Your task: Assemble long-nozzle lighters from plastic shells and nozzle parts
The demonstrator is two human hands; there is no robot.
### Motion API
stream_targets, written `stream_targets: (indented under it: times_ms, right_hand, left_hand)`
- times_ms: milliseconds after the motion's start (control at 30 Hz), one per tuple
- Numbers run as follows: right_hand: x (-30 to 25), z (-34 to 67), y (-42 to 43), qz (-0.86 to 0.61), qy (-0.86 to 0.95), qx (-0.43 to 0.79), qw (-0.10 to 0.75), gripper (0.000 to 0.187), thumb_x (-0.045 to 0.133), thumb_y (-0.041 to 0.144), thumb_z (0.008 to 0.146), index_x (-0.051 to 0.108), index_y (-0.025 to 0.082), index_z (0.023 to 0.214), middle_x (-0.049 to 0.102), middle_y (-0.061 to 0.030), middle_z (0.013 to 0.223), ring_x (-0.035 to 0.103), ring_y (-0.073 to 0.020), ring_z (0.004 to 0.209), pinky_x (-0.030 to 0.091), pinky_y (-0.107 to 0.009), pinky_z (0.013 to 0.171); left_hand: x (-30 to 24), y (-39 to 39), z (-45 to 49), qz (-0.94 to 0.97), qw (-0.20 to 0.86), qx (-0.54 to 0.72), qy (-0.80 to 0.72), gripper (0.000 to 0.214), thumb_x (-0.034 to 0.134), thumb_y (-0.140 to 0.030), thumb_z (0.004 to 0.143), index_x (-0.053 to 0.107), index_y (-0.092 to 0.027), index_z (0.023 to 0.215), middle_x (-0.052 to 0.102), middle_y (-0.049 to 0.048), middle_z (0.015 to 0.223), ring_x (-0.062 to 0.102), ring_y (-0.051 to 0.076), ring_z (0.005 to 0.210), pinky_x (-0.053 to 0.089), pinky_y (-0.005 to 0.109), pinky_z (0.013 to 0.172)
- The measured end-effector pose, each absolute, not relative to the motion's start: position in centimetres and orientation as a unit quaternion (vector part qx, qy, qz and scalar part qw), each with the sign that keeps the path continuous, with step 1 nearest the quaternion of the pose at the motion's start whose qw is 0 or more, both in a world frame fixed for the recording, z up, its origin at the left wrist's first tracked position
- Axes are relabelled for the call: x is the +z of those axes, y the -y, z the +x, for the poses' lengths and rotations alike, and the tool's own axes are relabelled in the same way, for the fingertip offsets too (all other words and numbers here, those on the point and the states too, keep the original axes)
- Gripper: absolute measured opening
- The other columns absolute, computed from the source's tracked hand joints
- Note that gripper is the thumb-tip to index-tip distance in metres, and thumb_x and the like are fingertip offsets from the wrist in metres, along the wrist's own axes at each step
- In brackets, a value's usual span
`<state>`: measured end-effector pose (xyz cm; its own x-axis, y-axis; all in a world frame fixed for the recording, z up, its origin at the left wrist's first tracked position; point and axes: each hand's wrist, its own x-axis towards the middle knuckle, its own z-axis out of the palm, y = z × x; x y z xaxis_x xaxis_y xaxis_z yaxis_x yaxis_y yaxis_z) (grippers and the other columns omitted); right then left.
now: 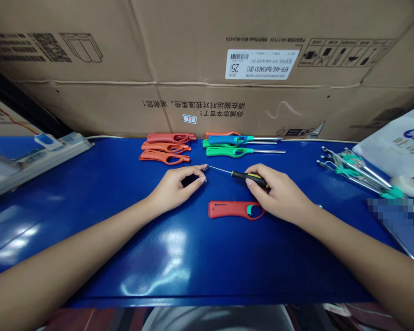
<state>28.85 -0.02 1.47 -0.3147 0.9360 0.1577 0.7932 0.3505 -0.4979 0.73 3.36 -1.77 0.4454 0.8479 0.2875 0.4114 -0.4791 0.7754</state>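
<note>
My right hand (279,193) is closed round the black and yellow handle of a small screwdriver (243,175), whose thin shaft points left. The shaft's tip meets my left hand (177,185), where thumb and forefinger pinch a tiny metal part (204,170) too small to name. A red lighter shell (232,209) with a green trigger lies flat on the blue table (179,257) just under my right hand.
Three orange lighter shells (165,148) lie at the back centre, beside green, blue and orange long-nosed lighters (238,145). Metal-tubed lighter insides (359,172) are heaped at the right by a white bag (396,142). A power strip (37,154) sits left. Cardboard boxes (207,64) wall the back.
</note>
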Motion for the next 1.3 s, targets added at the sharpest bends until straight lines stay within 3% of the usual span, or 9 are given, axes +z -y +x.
stream_targets:
  times_ms: [133,267,500,633,733,900,1067,1300]
  right_hand:
    - [1.4,29.0,0.1,-0.54,0.792,0.165,0.234,0.019,0.051,0.033,0.096,0.062,0.022,0.106,0.067,-0.0016,0.085,0.057,-0.0162,0.067,0.039,-0.028,0.061]
    - [2.2,29.0,0.2,-0.536,0.748,0.211,0.331,0.017,0.058,0.03,0.091,0.067,0.021,0.102,0.064,-0.0002,0.077,0.053,-0.0137,0.062,0.039,-0.027,0.057]
    - [4.9,28.5,1.2,-0.48,0.555,0.46,0.5,0.014,0.07,0.032,0.086,0.074,0.021,0.093,0.046,0.0048,0.055,0.039,-0.0097,0.047,0.029,-0.025,0.045]
    - [3.9,28.5,1.1,-0.458,0.551,0.478,0.507,0.013,0.069,0.034,0.089,0.073,0.022,0.092,0.057,0.002,0.066,0.051,-0.0111,0.052,0.041,-0.026,0.047]
    - [2.8,28.5,0.7,-0.435,0.53,0.506,0.523,0.018,0.073,0.04,0.087,0.071,0.023,0.093,0.061,0.0017,0.073,0.056,-0.0124,0.056,0.049,-0.028,0.049]
    - [2.0,28.2,0.7,-0.416,0.484,0.57,0.518,0.027,0.068,0.046,0.09,0.069,0.02,0.097,0.057,0.0042,0.059,0.053,-0.0109,0.045,0.05,-0.026,0.046]
    - [1.9,28.2,0.8,-0.433,0.476,0.575,0.505,0.029,0.071,0.046,0.087,0.07,0.018,0.097,0.065,0.0013,0.069,0.052,-0.0089,0.044,0.051,-0.027,0.047]
    - [2.0,28.2,1.0,-0.441,0.479,0.544,0.529,0.027,0.07,0.044,0.087,0.072,0.019,0.098,0.069,-0.0009,0.074,0.052,-0.0088,0.042,0.048,-0.027,0.045]
  left_hand:
    - [-2.0,-3.5,0.6,0.789,0.297,0.352,-0.407,0.018,0.063,-0.035,0.095,0.071,-0.019,0.093,0.075,0.0114,0.124,0.064,0.027,0.128,0.047,0.039,0.11]
    - [-2.0,-3.3,0.7,0.771,0.268,0.393,-0.423,0.015,0.065,-0.033,0.093,0.07,-0.019,0.091,0.075,0.0109,0.121,0.067,0.026,0.121,0.046,0.04,0.109]
    - [0.0,-1.0,1.7,0.718,0.398,0.395,-0.412,0.017,0.061,-0.027,0.089,0.065,-0.018,0.076,0.075,0.0039,0.085,0.071,0.018,0.083,0.055,0.028,0.081]
    - [0.6,0.0,2.0,0.723,0.408,0.377,-0.411,0.019,0.06,-0.026,0.088,0.069,-0.018,0.072,0.074,0.0022,0.076,0.068,0.016,0.073,0.054,0.026,0.073]
    - [0.5,0.4,2.1,0.715,0.421,0.376,-0.414,0.017,0.066,-0.028,0.087,0.078,-0.018,0.08,0.077,0.0043,0.082,0.069,0.017,0.077,0.054,0.026,0.075]
    - [-0.2,0.6,2.1,0.576,0.554,0.384,-0.462,0.014,0.079,-0.031,0.079,0.083,-0.022,0.089,0.079,0.0029,0.087,0.064,0.013,0.069,0.052,0.024,0.067]
    - [-0.3,0.6,2.5,0.387,0.694,0.409,-0.449,0.018,0.091,-0.027,0.069,0.081,-0.019,0.082,0.078,0.0026,0.081,0.066,0.009,0.07,0.054,0.017,0.067]
    - [-0.1,0.7,2.5,0.304,0.736,0.412,-0.443,0.013,0.087,-0.016,0.076,0.081,-0.017,0.087,0.079,0.0056,0.094,0.07,0.009,0.075,0.061,0.019,0.076]
